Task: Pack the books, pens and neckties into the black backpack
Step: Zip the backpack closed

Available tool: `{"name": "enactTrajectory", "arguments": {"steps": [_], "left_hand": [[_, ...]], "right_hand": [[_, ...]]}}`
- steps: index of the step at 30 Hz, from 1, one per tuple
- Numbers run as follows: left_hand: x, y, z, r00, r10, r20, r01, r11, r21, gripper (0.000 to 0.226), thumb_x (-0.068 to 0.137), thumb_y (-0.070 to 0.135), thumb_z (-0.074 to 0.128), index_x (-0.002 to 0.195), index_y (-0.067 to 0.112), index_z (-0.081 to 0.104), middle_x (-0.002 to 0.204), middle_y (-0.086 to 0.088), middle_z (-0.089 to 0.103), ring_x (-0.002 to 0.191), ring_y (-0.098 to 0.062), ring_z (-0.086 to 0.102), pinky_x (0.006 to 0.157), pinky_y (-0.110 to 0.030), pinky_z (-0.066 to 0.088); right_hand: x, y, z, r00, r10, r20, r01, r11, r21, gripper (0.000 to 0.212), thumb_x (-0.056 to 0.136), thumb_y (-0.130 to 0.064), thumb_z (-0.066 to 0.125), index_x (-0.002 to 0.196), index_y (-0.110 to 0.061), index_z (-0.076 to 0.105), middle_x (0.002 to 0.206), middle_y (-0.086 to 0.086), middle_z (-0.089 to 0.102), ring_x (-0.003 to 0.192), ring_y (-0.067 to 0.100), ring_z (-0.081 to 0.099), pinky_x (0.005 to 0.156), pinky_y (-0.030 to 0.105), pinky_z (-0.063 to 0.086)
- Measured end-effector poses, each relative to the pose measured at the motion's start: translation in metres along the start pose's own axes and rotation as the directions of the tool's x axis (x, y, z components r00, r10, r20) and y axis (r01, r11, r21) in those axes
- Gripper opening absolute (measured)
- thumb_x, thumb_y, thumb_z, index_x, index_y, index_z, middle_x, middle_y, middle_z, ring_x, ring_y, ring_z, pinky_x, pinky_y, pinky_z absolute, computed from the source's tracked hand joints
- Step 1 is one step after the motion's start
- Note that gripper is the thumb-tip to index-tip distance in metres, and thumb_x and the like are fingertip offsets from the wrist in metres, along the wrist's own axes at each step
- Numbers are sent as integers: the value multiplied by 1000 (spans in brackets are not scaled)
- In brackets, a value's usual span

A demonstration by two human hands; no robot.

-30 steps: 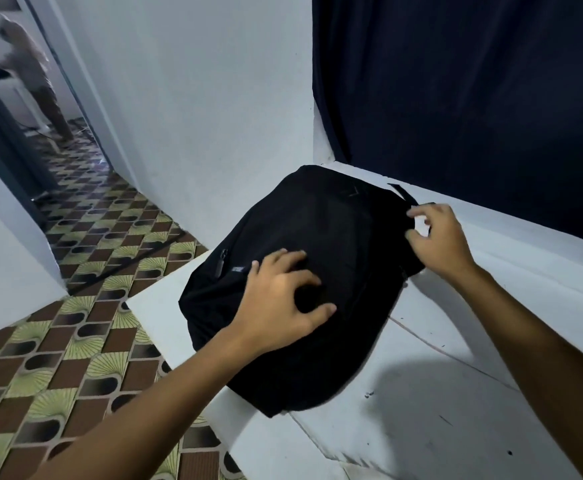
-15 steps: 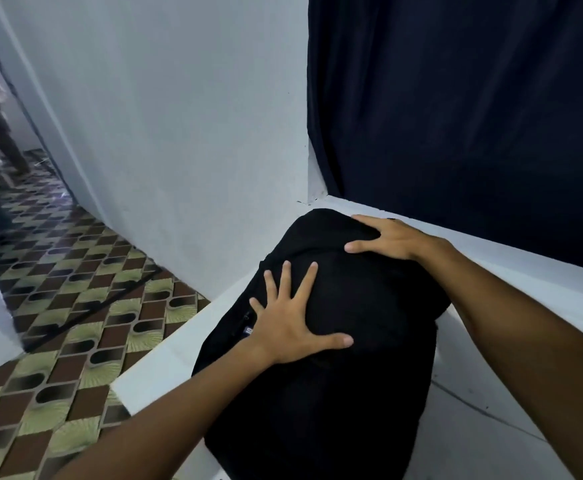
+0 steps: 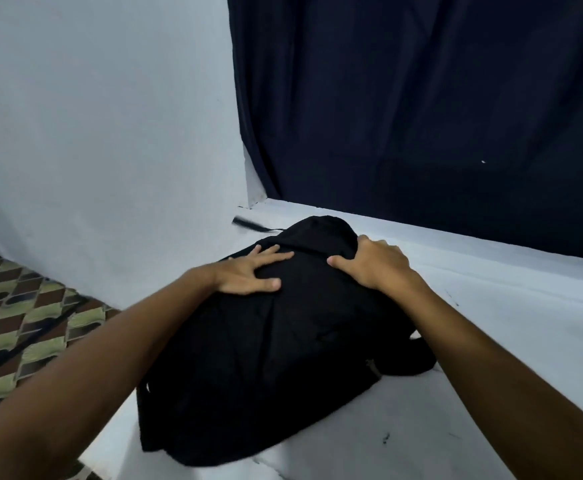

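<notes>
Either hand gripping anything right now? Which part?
Right hand grips the far top end of the black fabric backpack, fingers curled over it. Left hand lies flat on top, gripping nothing.

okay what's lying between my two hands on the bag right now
Head view: only bare black fabric of the black backpack lies between the left hand and right hand; nothing rests there.

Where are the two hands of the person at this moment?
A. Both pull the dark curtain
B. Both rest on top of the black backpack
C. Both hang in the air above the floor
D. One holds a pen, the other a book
B: the left hand and right hand both lie on the black backpack.
</notes>
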State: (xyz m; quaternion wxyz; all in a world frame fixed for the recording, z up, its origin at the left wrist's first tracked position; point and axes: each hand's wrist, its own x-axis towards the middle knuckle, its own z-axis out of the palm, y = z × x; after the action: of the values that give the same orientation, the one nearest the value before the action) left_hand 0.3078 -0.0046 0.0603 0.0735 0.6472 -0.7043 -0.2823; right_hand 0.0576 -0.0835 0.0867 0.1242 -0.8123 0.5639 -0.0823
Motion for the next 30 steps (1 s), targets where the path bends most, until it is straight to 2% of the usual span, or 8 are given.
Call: {"name": "enactTrajectory", "arguments": {"steps": [5,8,11,15,21,24,26,30], "left_hand": [[-14,56,15,987,-66,-146,75,995,59,93,65,95,32,146,50,27,162,9,16,151,-18,1,118,-57,-7],[-54,78,64,890,20,-456,55,987,152,89,76,88,23,148,37,32,159,1,27,149,-22,14,119,-57,3],[-81,89,130,752,83,-654,92,969,228,84,83,82,17,150,32,31,160,-3,24,150,-26,10,118,-60,3],[-68,73,168,666,131,-734,77,967,243,75,92,73,22,153,29,20,162,-8,18,151,-30,4,114,-67,10],[-46,42,156,609,370,-701,-123,918,377,81,90,75,22,151,22,26,158,-10,29,149,-33,17,111,-66,23],[-28,17,123,663,442,-604,-266,894,362,75,93,71,26,150,23,31,158,-3,29,150,-26,16,114,-65,15],[-12,14,94,771,374,-515,-322,927,190,72,90,75,25,146,31,40,158,9,28,150,-17,11,116,-64,0],[5,50,50,903,168,-394,-271,937,-221,72,83,75,19,116,33,67,146,12,46,144,-5,24,120,-39,2]], "right_hand": [[-48,4,-33,994,64,89,-35,953,-302,62,82,-77,40,81,-16,50,87,2,57,86,26,58,74,33,39],[-32,4,-46,981,-168,-101,144,968,-207,59,81,-74,47,101,-20,58,110,2,58,101,24,54,77,33,39],[5,7,-34,934,-357,35,353,933,75,65,80,-70,54,133,-33,51,144,0,40,135,21,34,106,38,31],[29,20,-16,916,-292,276,257,954,156,69,71,-82,50,127,-42,56,132,-15,51,126,15,45,106,38,34],[9,44,-20,952,-188,242,170,981,95,54,82,-74,44,110,-34,65,123,-7,60,111,19,52,93,36,41],[-17,56,-27,979,-84,187,92,995,-37,66,86,-76,32,113,-25,64,125,1,59,109,24,52,85,35,39],[-43,64,-33,983,-10,184,26,996,-87,73,86,-77,27,110,-19,64,119,6,61,99,26,55,81,35,41],[-90,77,-58,889,126,441,-107,992,-67,85,77,-86,27,100,-11,60,92,9,70,69,25,70,70,33,57]]}}
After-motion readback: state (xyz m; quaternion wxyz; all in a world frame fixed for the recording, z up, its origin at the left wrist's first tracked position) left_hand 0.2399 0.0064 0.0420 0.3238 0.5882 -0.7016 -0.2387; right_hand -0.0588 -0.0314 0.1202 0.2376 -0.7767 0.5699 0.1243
